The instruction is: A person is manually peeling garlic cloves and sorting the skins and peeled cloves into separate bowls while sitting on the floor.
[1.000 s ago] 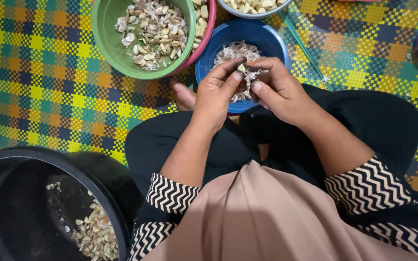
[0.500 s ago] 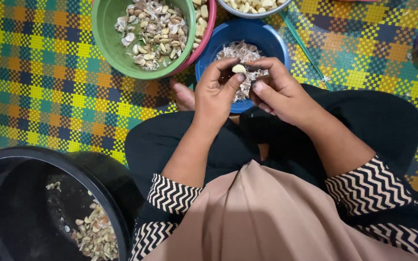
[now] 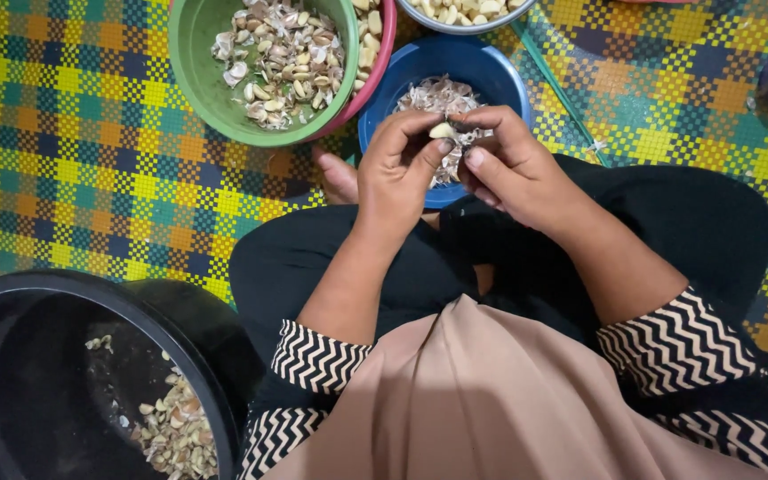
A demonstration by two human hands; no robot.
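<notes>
My left hand (image 3: 397, 173) and my right hand (image 3: 513, 164) meet over a blue bowl (image 3: 500, 76) of papery garlic skins. Both pinch one pale garlic clove (image 3: 443, 131) between thumbs and fingertips, with a bit of skin still clinging to it. The bowl sits on the mat just in front of my crossed legs, and the hands hide its near half.
A green bowl (image 3: 197, 80) of unpeeled cloves and skins sits at the top left inside a pink bowl (image 3: 382, 53). A grey bowl (image 3: 464, 22) of peeled cloves is at the top edge. A black tub (image 3: 91, 302) with some cloves stands at lower left on the checked mat (image 3: 64, 178).
The clove has come out from between my fingers and now shows bare and pale at my left fingertips. Both hands stay over the blue bowl.
</notes>
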